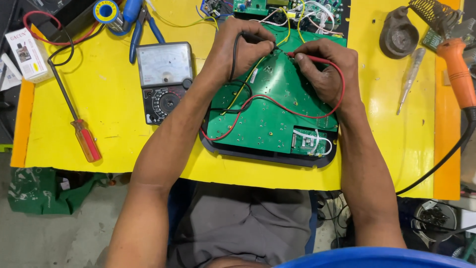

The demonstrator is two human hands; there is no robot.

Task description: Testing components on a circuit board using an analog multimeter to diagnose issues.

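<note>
Currently left hand (237, 47) pinches black probe (255, 37), right hand (325, 67) pinches red probe (310, 58), both tips on green board (277, 109) mid-surface (109, 99). Best keep tips steady, glance at meter (164, 79).

An electronics repair workshop: yellow bench (114, 94) with analog multimeter (164, 82), soldering iron (458, 69), screwdrivers (74, 116), green circuit board (277, 104).

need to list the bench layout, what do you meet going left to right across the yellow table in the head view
Red-handled screwdriver → analog multimeter with white dial face → left hand holding black probe → right hand holding red probe, both over green circuit board → clear-handled tester screwdriver → orange-handled soldering iron.
</note>
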